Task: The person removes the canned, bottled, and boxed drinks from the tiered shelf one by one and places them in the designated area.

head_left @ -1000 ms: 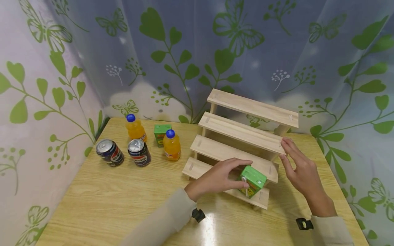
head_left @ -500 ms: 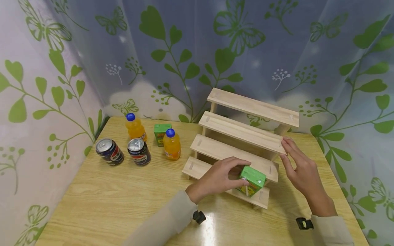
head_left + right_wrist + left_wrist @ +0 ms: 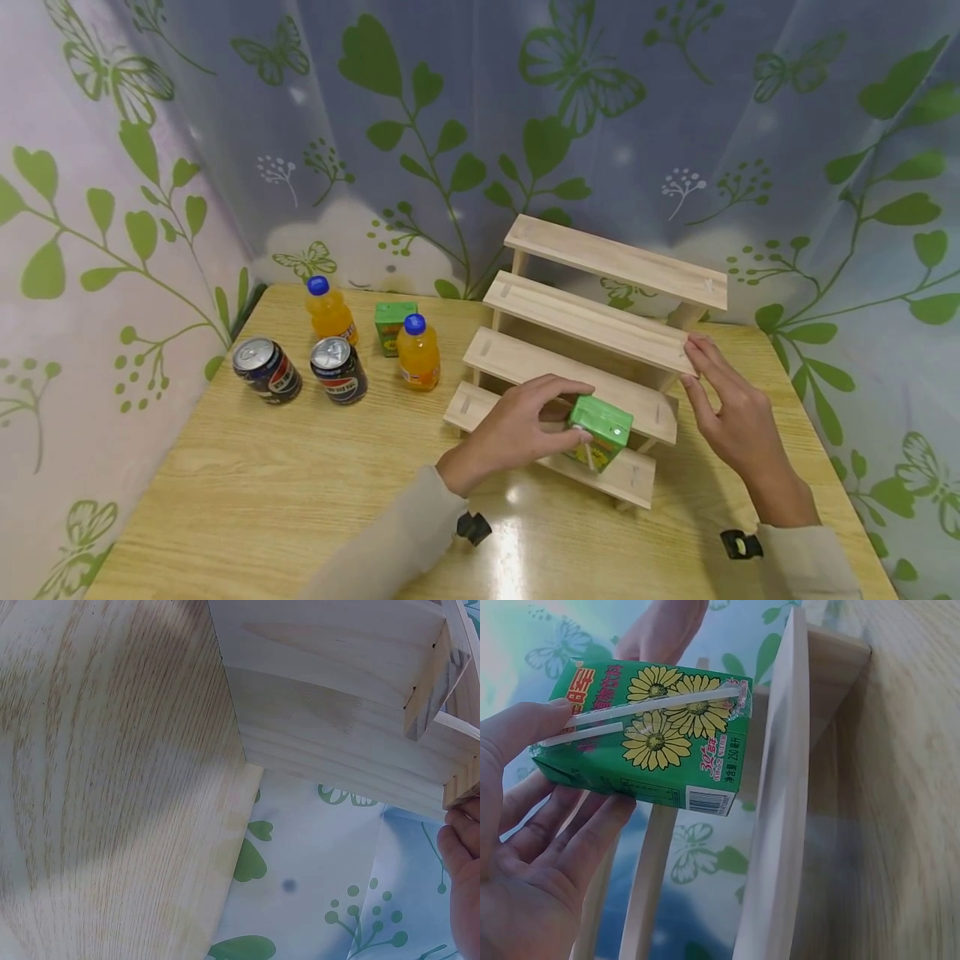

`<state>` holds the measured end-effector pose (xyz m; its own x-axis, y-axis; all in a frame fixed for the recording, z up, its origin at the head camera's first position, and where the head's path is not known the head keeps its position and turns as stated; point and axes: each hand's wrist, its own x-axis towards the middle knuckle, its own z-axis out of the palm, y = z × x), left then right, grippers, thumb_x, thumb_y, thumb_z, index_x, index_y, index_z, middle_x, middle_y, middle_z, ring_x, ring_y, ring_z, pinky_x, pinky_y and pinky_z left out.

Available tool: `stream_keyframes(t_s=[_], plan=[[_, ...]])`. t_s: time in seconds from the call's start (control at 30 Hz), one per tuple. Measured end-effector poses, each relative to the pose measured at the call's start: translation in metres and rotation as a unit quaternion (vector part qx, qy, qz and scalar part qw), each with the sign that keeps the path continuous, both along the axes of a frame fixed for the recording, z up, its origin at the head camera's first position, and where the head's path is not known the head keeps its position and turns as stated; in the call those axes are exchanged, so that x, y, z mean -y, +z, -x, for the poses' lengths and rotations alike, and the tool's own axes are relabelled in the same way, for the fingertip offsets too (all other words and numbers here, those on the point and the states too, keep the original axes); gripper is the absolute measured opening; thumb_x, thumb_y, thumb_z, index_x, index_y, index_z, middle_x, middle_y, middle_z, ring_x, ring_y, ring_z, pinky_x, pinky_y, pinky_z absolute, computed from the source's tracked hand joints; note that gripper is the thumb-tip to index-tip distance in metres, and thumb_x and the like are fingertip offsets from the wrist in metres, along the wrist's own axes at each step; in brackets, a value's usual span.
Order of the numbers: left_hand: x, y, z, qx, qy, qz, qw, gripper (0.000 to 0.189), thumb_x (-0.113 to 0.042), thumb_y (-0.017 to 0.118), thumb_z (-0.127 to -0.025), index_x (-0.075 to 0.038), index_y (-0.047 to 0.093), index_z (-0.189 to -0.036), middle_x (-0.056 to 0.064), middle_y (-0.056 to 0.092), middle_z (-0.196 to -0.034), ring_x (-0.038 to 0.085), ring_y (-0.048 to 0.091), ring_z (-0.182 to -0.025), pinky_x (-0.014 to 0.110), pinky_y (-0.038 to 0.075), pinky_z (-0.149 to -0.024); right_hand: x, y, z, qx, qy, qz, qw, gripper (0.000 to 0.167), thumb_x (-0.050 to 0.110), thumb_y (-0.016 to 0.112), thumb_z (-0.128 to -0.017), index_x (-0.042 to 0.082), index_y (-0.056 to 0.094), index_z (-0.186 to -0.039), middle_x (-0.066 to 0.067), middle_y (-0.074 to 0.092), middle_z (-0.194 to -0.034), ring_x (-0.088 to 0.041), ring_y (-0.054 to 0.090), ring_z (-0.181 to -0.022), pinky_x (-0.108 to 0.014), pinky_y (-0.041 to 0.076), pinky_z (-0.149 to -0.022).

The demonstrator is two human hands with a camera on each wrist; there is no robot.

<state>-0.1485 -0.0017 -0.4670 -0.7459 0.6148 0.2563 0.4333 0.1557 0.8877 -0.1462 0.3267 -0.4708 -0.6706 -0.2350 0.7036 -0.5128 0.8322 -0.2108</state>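
Note:
My left hand (image 3: 517, 429) grips a green drink carton (image 3: 600, 429) between thumb and fingers, over the right part of the lowest step of a wooden tiered rack (image 3: 592, 322). In the left wrist view the carton (image 3: 660, 735) shows yellow flowers and a white straw on its front. Its base is close to a plank; whether they touch I cannot tell. At the right end of the rack's second plank from the top, my right hand (image 3: 738, 421) holds the plank's end, fingers at the top and thumb lower. The right wrist view shows only part of this hand (image 3: 466, 862).
Left of the rack on the wooden table (image 3: 300, 492) stand two orange drink bottles (image 3: 418, 358) with blue caps, two dark cans (image 3: 339, 372) and another green carton (image 3: 393, 327). A patterned curtain (image 3: 465, 125) hangs behind the table and at both sides.
My left hand has shifted the drink carton slightly left and upward in the head view during the last half second. The right hand stays at the plank's end.

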Motion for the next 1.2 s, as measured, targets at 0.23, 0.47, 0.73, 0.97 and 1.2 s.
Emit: stream_keyframes(t_s=[0.23, 0.47, 0.73, 0.97, 1.2], plan=[[0.018, 0.003, 0.002, 0.019, 0.019, -0.028, 0.9993, 0.057, -0.015, 0.084, -0.098, -0.007, 0.063, -0.15, 0.006, 0.068, -0.141, 0.024, 0.075, -0.119, 0.022, 0.06, -0.103, 0.001, 0.0, -0.001, 0.0, 0.002, 0.001, 1.0, 0.053, 0.001, 0.076, -0.098, -0.002, 0.064, -0.15, -0.019, 0.063, -0.154, -0.047, 0.067, -0.129, -0.057, 0.058, -0.083], [0.037, 0.007, 0.004, 0.033, 0.046, -0.033, 0.9978, 0.056, -0.014, 0.085, -0.097, -0.004, 0.064, -0.148, 0.008, 0.068, -0.141, 0.029, 0.074, -0.119, 0.027, 0.06, -0.106, 0.001, 0.0, -0.001, 0.001, 0.0, 0.004, 1.0, 0.056, -0.002, 0.077, -0.096, -0.001, 0.064, -0.15, -0.018, 0.063, -0.155, -0.035, 0.063, -0.137, -0.056, 0.056, -0.087], [0.063, 0.011, 0.006, 0.025, 0.094, -0.027, 0.9949, 0.053, -0.018, 0.086, -0.097, -0.012, 0.067, -0.147, 0.005, 0.07, -0.137, 0.028, 0.074, -0.117, 0.031, 0.062, -0.104, 0.0, -0.001, 0.001, -0.003, 0.0, 0.004, 1.0, 0.055, -0.001, 0.077, -0.096, 0.0, 0.064, -0.15, -0.017, 0.063, -0.155, -0.021, 0.057, -0.142, -0.048, 0.06, -0.091], [0.087, 0.013, 0.007, 0.032, 0.115, -0.047, 0.9917, 0.056, -0.011, 0.084, -0.097, -0.004, 0.064, -0.149, 0.01, 0.066, -0.144, 0.032, 0.069, -0.127, 0.035, 0.063, -0.104, -0.001, -0.003, 0.001, -0.002, 0.001, 0.01, 0.9999, 0.053, 0.0, 0.077, -0.097, 0.0, 0.065, -0.149, -0.016, 0.064, -0.154, -0.029, 0.061, -0.14, -0.03, 0.059, -0.103], [0.114, 0.015, 0.009, 0.004, 0.157, -0.04, 0.9867, 0.055, -0.012, 0.085, -0.097, -0.01, 0.066, -0.148, 0.008, 0.066, -0.145, 0.029, 0.065, -0.134, 0.03, 0.062, -0.104, -0.001, -0.001, 0.001, -0.003, 0.001, 0.001, 1.0, 0.055, -0.003, 0.076, -0.095, -0.002, 0.064, -0.149, -0.018, 0.063, -0.154, -0.045, 0.066, -0.131, -0.057, 0.059, -0.078]])
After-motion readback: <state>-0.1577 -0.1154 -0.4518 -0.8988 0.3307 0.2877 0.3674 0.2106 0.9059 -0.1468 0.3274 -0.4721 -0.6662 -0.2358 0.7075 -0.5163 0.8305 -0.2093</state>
